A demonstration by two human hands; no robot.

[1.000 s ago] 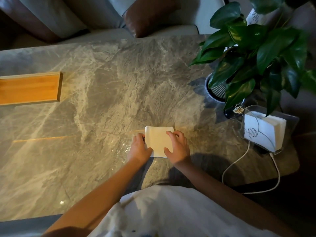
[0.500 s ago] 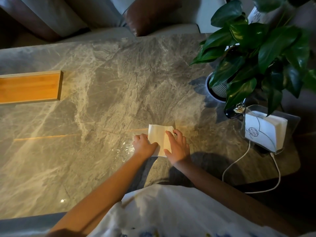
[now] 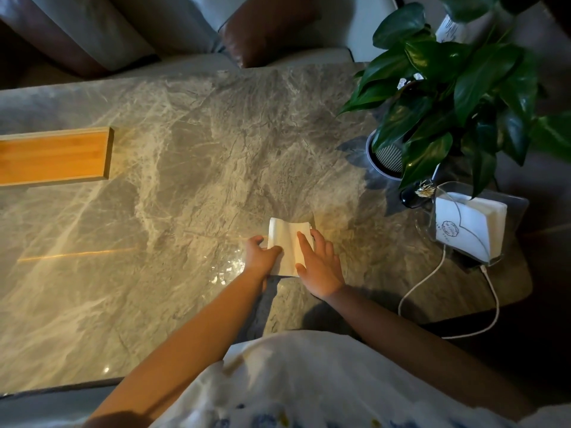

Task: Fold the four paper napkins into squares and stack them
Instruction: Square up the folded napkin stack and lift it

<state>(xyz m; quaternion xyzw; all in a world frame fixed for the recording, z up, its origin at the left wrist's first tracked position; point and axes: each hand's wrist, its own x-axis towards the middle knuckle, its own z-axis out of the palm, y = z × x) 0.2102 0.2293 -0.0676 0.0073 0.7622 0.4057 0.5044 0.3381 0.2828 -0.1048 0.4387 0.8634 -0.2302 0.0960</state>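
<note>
Napkin (image 3: 286,242), one, gripped by left hand (image 3: 261,257), pressed by right hand (image 3: 319,267).

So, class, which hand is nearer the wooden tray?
Left. The left hand holds the napkin at its left edge, toward the wooden tray; the right hand presses its right part, farther away.

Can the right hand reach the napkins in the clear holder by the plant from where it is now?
Probably yes. The right hand rests on the folded napkin, and only bare table lies between it and the napkin holder. A leaf hangs above the holder, but its near side looks free.
</note>
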